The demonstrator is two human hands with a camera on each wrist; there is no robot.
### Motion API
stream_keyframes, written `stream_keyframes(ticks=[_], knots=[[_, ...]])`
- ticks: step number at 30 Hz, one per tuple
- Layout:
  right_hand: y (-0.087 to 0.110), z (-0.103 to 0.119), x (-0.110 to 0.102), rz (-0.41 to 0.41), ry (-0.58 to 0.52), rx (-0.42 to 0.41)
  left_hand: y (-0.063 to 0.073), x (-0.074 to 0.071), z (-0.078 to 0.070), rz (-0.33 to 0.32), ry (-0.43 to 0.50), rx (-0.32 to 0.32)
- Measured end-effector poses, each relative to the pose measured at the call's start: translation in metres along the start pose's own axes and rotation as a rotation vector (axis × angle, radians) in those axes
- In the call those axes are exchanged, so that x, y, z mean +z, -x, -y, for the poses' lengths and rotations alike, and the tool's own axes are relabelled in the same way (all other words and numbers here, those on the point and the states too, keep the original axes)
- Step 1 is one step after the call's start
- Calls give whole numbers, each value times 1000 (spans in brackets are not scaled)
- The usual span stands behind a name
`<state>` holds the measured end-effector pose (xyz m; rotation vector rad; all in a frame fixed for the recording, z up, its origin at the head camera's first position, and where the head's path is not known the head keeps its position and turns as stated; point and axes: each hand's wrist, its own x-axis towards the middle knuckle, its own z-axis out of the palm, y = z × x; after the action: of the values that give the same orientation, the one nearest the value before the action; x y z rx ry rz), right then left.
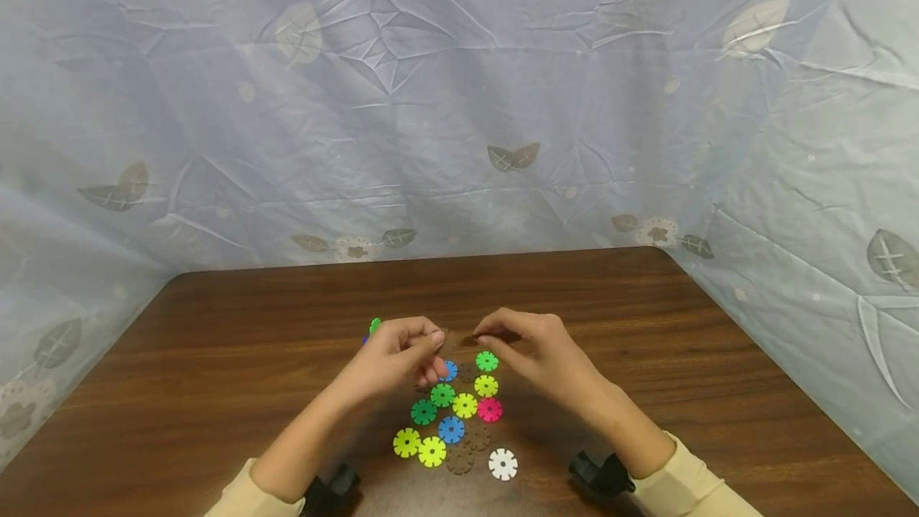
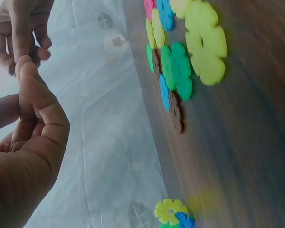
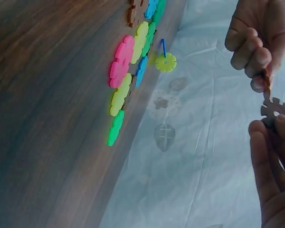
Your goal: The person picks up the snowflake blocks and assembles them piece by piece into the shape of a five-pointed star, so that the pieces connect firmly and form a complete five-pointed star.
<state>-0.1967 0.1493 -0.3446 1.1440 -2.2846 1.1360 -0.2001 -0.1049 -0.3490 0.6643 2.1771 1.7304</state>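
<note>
Above the table, my two hands meet with two brown notched plastic discs between them. My right hand pinches one brown disc between thumb and fingers; it faces the right wrist view almost flat. The other brown disc appears edge-on, its upper end covered by the fingertips of my left hand, which pinches it. Both discs come together at their rims in the right wrist view. From the left wrist side, my left hand and right hand hide most of them.
Loose notched discs lie on the wooden table below the hands, among them a white disc, a pink disc and several yellow, green, blue and brown ones. A yellow disc stands against a blue one farther left. Patterned cloth surrounds the table.
</note>
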Motion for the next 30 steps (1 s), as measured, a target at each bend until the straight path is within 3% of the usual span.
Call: stream_keyframes(ticks=[5,13,30], knots=[[1,-2,2,-54,6,-40,1,5,-3,16,57,-37],[2,-2,5,-70,-27,-74,1,8,-5,41,91,-62],[2,-2,9,-99,-88,-165,3,15,-4,51,141,13]])
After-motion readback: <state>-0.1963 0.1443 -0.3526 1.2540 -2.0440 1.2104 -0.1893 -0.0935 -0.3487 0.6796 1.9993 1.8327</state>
